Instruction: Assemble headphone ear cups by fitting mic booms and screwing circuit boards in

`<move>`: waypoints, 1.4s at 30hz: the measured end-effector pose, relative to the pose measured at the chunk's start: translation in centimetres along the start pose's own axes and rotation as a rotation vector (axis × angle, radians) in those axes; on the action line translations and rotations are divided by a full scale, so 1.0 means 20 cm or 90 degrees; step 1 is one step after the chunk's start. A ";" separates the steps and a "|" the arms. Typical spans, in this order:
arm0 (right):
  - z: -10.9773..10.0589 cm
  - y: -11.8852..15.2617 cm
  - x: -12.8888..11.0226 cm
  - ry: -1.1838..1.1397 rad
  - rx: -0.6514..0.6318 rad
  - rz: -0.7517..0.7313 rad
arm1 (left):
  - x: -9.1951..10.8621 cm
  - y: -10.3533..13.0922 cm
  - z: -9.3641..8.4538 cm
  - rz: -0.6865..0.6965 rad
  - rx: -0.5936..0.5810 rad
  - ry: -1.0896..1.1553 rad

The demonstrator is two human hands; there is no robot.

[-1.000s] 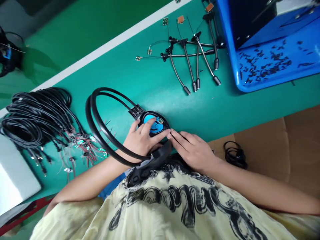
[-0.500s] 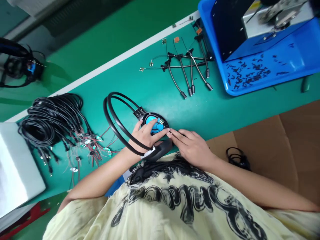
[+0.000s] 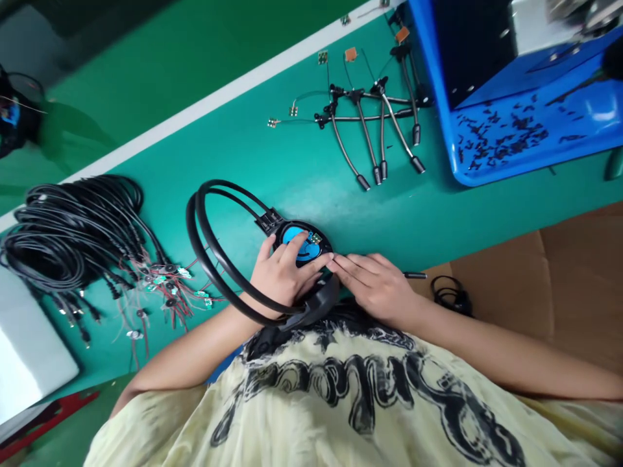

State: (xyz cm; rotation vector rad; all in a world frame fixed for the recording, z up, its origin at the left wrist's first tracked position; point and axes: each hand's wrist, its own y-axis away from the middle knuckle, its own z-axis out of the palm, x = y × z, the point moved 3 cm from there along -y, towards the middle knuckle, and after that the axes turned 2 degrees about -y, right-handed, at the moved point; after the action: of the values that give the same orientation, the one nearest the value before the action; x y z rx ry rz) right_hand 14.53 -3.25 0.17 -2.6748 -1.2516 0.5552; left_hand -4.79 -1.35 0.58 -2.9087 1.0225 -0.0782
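A black headset (image 3: 198,250) with a double-band headband lies at the table's front edge. One ear cup is open, showing a blue inside (image 3: 293,235) and a small green circuit board (image 3: 316,239). My left hand (image 3: 280,272) reaches through the headband and grips this cup, its fingers across the blue part. The other ear cup (image 3: 321,299) hangs near my shirt. Fingertips of my right hand (image 3: 372,282) press together at the open cup's lower right edge, meeting my left fingertips. From under that hand sticks the black tip of a microphone boom (image 3: 415,275); the rest of it is hidden.
Several microphone booms (image 3: 365,133) with wired boards lie at the back. A blue tray (image 3: 460,170) holds small black parts and a machine. Bundled black cables (image 3: 87,227) with red-wired ends lie left, beside a white box (image 3: 34,350). Brown cardboard (image 3: 506,272) lies right.
The view has shifted slightly, so the tray and cables sit differently in frame. The headband has tilted a little left, and the microphone boom's tip now shows beyond my right hand.
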 end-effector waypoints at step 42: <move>-0.10 -0.53 -0.14 -0.090 -0.008 -0.096 | 0.10 0.09 0.02 -0.327 0.024 0.155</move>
State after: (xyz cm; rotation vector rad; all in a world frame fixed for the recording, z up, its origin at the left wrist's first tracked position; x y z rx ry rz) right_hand 6.08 1.46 5.62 -2.5617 -1.4839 0.7261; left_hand -4.38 -3.90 0.11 -3.0970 0.2590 -0.4749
